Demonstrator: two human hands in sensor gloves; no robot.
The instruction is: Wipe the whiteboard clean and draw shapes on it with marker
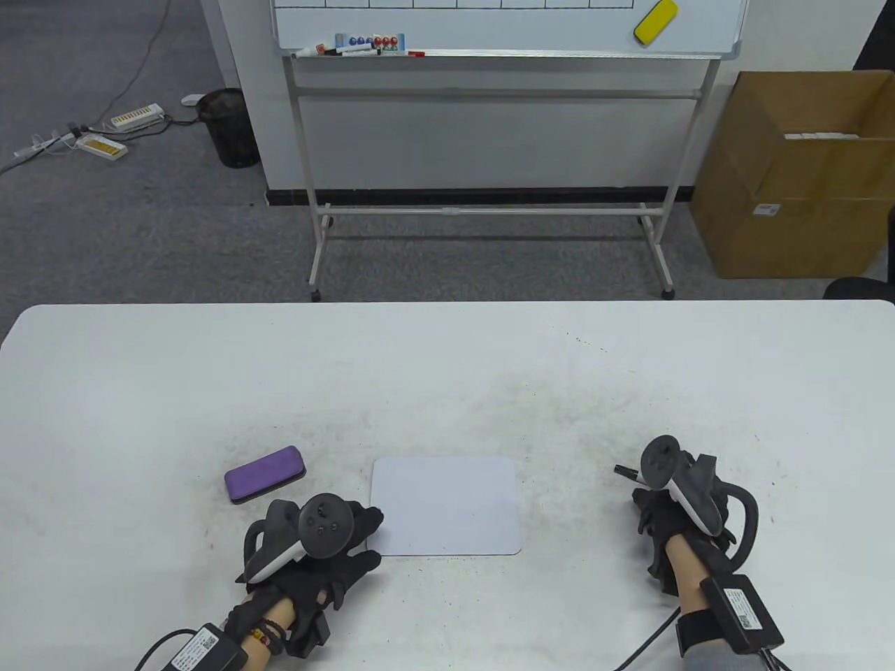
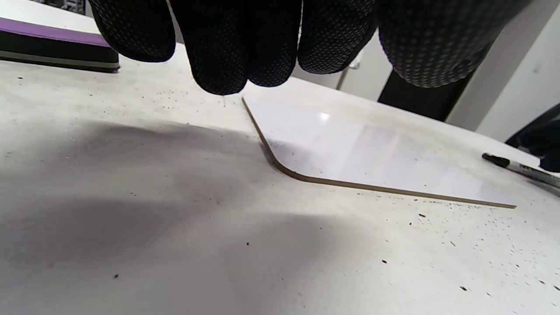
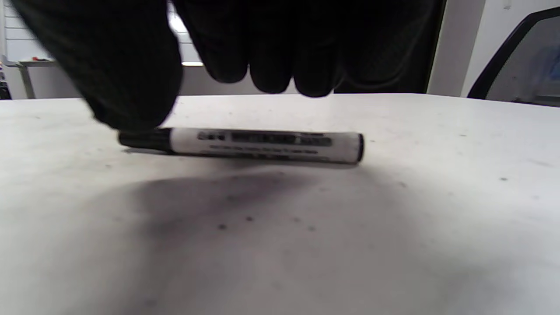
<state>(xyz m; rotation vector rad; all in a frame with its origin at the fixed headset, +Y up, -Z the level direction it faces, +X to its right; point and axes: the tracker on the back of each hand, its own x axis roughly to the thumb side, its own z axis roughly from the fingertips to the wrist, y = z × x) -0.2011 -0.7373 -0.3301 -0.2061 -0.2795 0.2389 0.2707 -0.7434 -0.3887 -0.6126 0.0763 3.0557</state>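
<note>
On the table (image 1: 140,391), the whiteboard (image 1: 447,507) lies near the front edge, midway along it. The eraser (image 1: 265,474) lies just left of it; the marker (image 3: 245,145) well right, toward the right edge.

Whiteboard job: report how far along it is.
Done, by the look of it: the small whiteboard is blank, and the purple eraser lies set aside. In hand: the right hand hovers over the marker lying on the table, not gripping it. The left hand sits by the board. Left: no shapes drawn.
</note>
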